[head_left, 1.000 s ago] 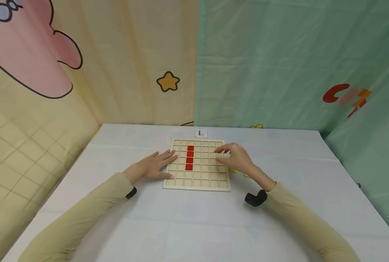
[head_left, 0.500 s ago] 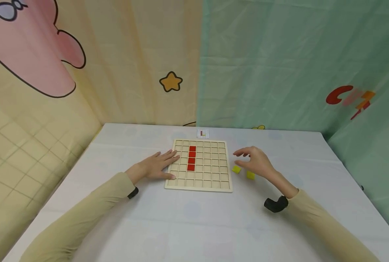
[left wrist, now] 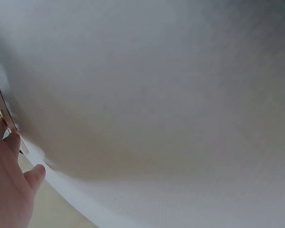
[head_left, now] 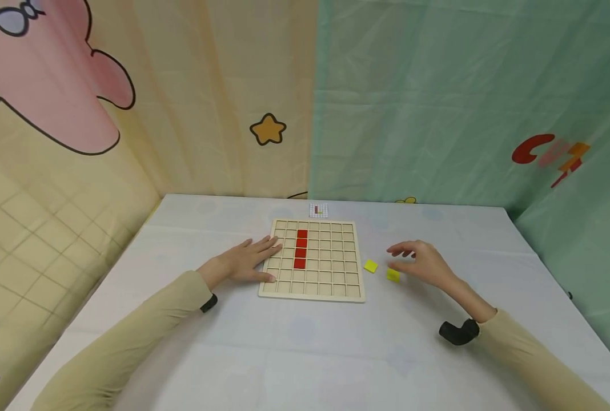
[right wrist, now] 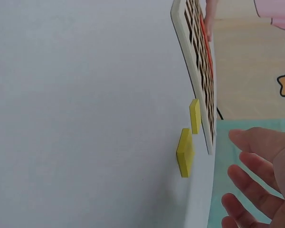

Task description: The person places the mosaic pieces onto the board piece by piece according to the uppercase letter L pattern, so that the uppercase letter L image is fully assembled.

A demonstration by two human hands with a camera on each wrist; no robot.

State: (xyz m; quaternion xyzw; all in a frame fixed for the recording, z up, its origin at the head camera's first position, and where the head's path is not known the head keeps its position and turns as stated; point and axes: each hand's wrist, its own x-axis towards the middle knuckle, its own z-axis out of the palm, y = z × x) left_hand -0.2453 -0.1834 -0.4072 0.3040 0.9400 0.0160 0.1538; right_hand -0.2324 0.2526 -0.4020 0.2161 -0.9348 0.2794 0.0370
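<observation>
A light wooden grid board (head_left: 330, 279) lies on the table, with a column of red square tiles (head_left: 300, 251) set in its cells. My left hand (head_left: 245, 261) rests with spread fingers on the board's left edge; in the left wrist view this hand (left wrist: 12, 175) shows at the lower left. Two yellow square tiles lie right of the board: a nearer-to-board tile (head_left: 370, 266) and another tile (head_left: 393, 275). Over the latter, my right hand (head_left: 423, 262) hovers with thumb and fingers apart, holding nothing. Both yellow tiles also appear in the right wrist view, away from the fingers (right wrist: 251, 175).
A small card (head_left: 318, 210) printed with a coloured grid lies behind the board. White cloth covers the table (head_left: 295, 354). Yellowish and green curtains (head_left: 413, 103) hang along the far and side edges.
My right hand has moved off the board's right side, rightward and toward me, past the first yellow tile to the second. Both yellow tiles have come into fuller view. My left hand stays put.
</observation>
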